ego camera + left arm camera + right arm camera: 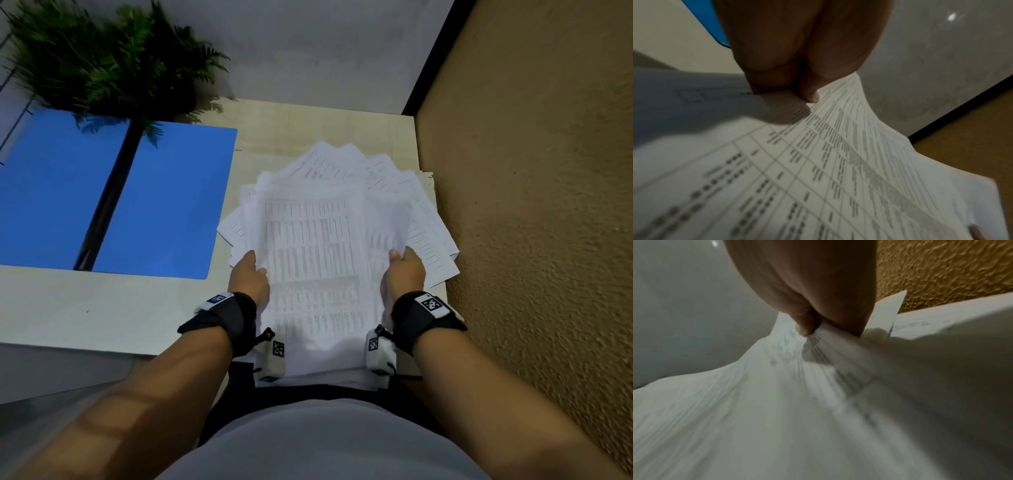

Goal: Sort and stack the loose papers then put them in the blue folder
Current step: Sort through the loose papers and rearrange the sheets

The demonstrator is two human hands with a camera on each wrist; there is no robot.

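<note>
Pale wooden desk [102, 308] is sitting in a corner, grey wall behind, rough tan wall [534, 205] running along the right. Head view: blue folder [164, 205] is lying open and flat on the desk's left half, black spine down its middle, a green fern [102, 58] hanging over its far edge. Loose papers [421, 212] are lying fanned out on the desk's right side, just beside the folder, some reaching the desk's right edge. Left hand [249, 277] is gripping the left edge of a printed sheet [318, 257] lying over the fan, thumb on top. Right hand [406, 270] is gripping the sheet's right edge, thumb on top too. Both wrists are wearing black straps with tagged white blocks.

Left wrist view: left hand [797, 48] is pinching the printed sheet [818, 178], thumb pressing down on top, fingers under the paper. Sheet is showing a table with ruled lines, text blurred. A corner of the blue folder [713, 24] is showing at the top left on the desk. A fingertip of the right hand [978, 233] is peeking in at the bottom right on the sheet's edge.

Right wrist view: right hand [807, 288] is clamping on the printed sheet [797, 402], thumb on top, paper bowing and heavily blurred. More loose papers [941, 318] are sticking out to the right against the tan wall [941, 272].
</note>
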